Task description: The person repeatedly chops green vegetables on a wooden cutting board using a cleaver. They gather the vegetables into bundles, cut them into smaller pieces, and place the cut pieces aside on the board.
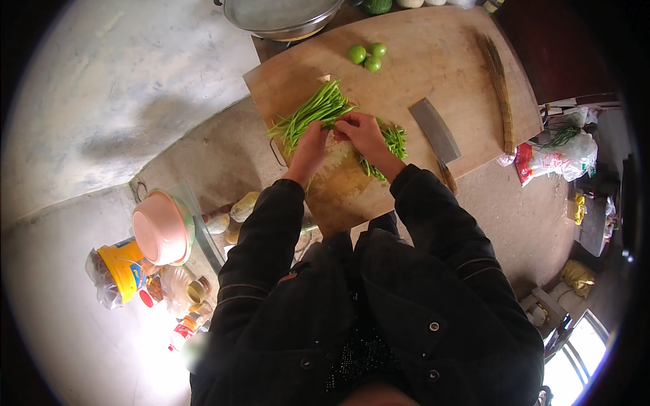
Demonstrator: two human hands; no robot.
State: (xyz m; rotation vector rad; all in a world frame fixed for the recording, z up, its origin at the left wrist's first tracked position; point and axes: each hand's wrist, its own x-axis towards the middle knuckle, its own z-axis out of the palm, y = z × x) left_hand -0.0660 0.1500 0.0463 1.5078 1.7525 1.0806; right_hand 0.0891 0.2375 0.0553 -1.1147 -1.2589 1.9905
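Observation:
Over the left part of a wooden board [350, 198], my left hand [311, 149] and my right hand [361, 133] meet with fingertips nearly touching. Both pinch a slender green bean, mostly hidden by the fingers. Just beyond my left hand lies a heap of long, whole green beans [317, 106]. Short bean pieces [395, 142] are piled beside and partly beneath my right wrist. A cleaver [435, 130] with a wide metal blade rests flat to the right, its handle towards me.
Three round green fruits [372, 63] sit farther back. A straw whisk broom [502, 96] lies along the board's right side. Behind the board stands a large metal pan [284, 18]. A pink basin [160, 228] and a yellow bucket [119, 269] are at left; plastic bags [563, 155] are at right.

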